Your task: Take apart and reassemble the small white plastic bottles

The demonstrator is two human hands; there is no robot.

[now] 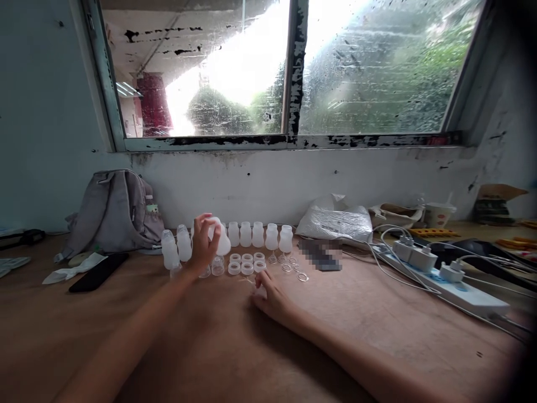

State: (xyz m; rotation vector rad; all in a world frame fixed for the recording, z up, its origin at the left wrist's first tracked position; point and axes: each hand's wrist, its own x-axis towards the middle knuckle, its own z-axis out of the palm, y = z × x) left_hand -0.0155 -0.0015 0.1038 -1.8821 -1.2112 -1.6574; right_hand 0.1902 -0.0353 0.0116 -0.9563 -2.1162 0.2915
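Note:
My left hand (205, 244) is wrapped around a frosted white baby bottle (223, 243), lifted above the table and tilted. My right hand (271, 296) rests low over the table, its fingers closed around a small whitish piece (260, 291) that they mostly hide. Between the hands lie several white collar rings (246, 268) in rows. Clear dome-shaped pieces (217, 266) sit beside them, below the raised bottle. More frosted bottles (257, 235) stand upright in a row behind, and others (169, 250) stand at the left. Small clear parts with rings (302, 276) lie to the right.
A grey backpack (117, 210) leans by the wall, with a black phone (98, 273) and tissue (75, 268) before it. To the right are a silvery plastic bag (335, 221), a blurred dark item (323, 256) and a power strip (461, 291) with chargers and loose cables.

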